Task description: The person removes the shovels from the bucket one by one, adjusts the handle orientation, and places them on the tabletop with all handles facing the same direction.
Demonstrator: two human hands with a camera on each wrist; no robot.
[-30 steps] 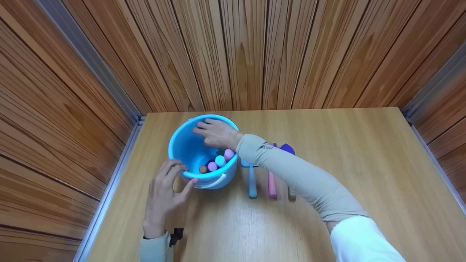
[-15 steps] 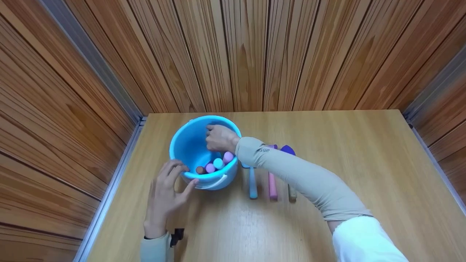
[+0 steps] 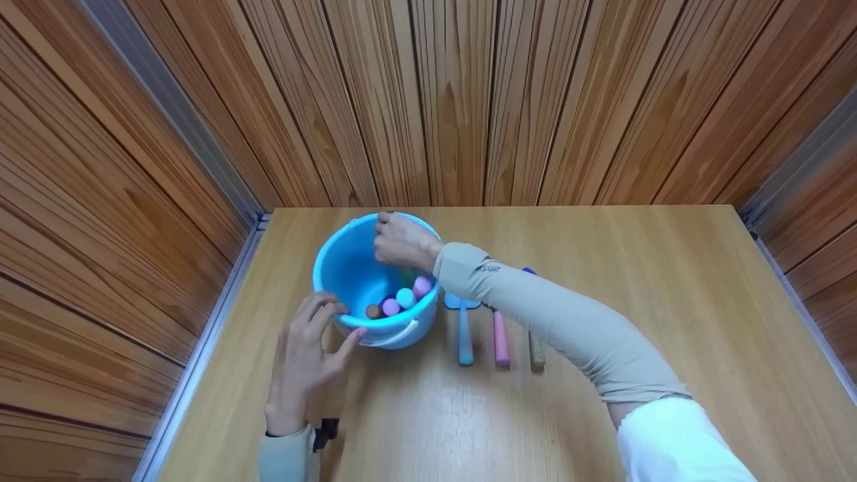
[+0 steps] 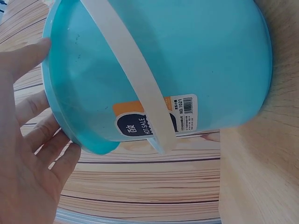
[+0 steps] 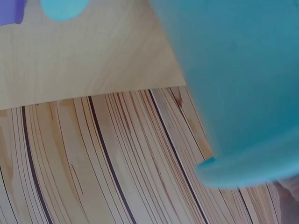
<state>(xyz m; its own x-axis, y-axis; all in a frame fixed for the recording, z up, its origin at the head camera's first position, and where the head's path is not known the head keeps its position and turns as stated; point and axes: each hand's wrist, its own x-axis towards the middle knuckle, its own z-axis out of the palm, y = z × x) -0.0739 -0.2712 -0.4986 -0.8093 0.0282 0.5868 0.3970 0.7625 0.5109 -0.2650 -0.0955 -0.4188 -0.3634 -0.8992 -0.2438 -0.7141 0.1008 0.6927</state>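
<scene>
A light-blue bucket with a white handle stands at the table's left. My left hand holds its near-left rim, fingertips over the edge and thumb lower down the rim. In the left wrist view the left hand shows along the rim. Over the bucket's far-right side is my right hand, back upward and fingers curled; what it holds, if anything, I cannot tell. Inside the bucket lean several rounded handle ends, among them a cyan one, a lilac one and a brown one.
Right of the bucket lie a blue toy shovel, a pink-handled tool and an olive-handled tool, partly under my right sleeve. Wood-patterned walls border the table at the back and sides.
My right hand, spread over the bucket at first, has dipped inside with fingers curling, then risen toward the far rim, still curled. The left hand keeps its place on the rim.
</scene>
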